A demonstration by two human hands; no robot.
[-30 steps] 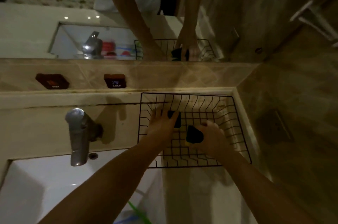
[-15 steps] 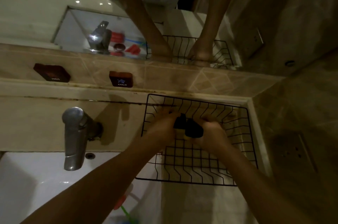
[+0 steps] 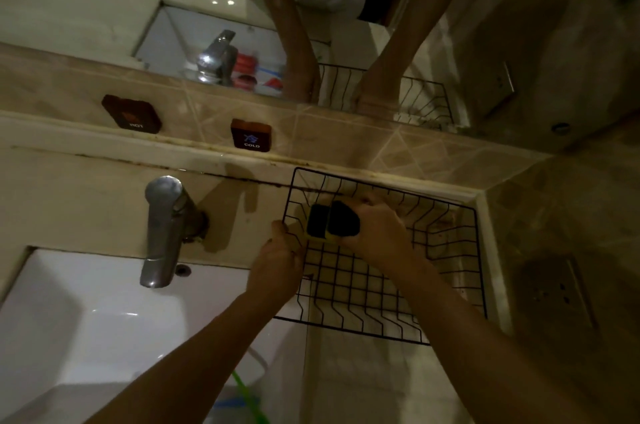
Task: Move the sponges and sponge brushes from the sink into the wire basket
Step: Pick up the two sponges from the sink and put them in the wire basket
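Note:
The black wire basket [image 3: 446, 271] stands on the counter to the right of the sink. Two sponges with dark scouring faces and yellow bodies stand side by side in its far left corner. My right hand [image 3: 377, 233] is inside the basket, fingers wrapped round the right sponge [image 3: 344, 223]. The left sponge [image 3: 317, 224] stands beside it with no hand on it. My left hand [image 3: 277, 264] lies over the basket's left rim with nothing seen in it, thumb up near the wire.
A chrome faucet [image 3: 162, 229] overhangs the white sink basin [image 3: 104, 319] at left. A green handle [image 3: 247, 396] and something blue [image 3: 228, 403] show in the sink at the bottom. A mirror and tiled ledge run behind; a tiled wall closes the right side.
My left hand has let go of its sponge and drawn back to the basket's left rim. My right hand has pushed its sponge up against the other one in the far left corner.

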